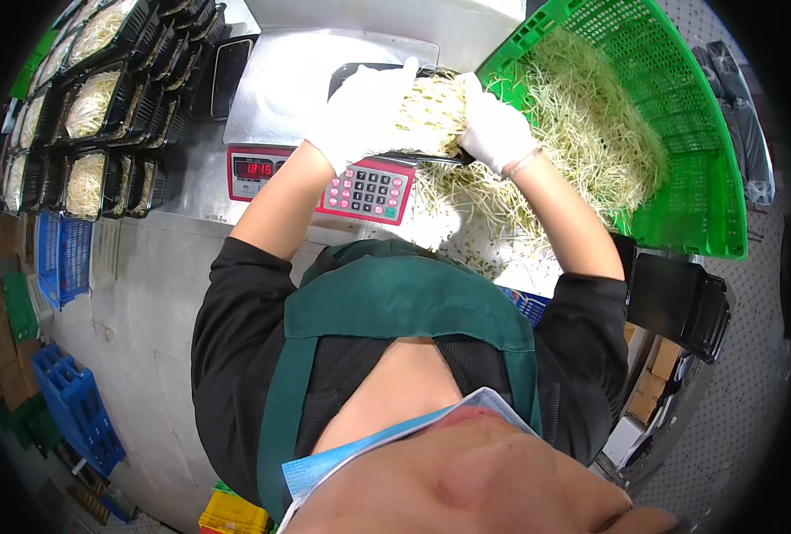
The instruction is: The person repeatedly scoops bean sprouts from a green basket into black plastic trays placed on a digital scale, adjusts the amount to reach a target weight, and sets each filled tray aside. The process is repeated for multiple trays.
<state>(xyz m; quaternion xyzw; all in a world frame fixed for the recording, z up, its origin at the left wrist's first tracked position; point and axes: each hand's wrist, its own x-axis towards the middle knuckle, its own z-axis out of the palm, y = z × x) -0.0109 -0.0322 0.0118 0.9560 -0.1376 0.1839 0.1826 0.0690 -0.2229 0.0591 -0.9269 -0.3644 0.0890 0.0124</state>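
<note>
A black plastic tray (382,158) lies over the scale's steel pan (262,107), filled with bean sprouts (432,110). My left hand (369,113), in a white glove, cups the sprouts from the left, its thumb at the far edge and its fingers towards me. At the tray's right end, my right hand (495,127), also gloved, grips the ends of the sprouts; its fingertips are partly hidden. Glare washes out detail on the left glove. The red-framed scale (405,193) has a keypad and a display with lit red digits (259,169).
A green perforated crate (689,200) on the right is tipped towards me, with loose sprouts (582,133) spilling onto the white work surface (429,217). Filled black trays (92,107) are stacked at left beside a phone-like black object (231,77). Empty black trays (676,294) stand at right.
</note>
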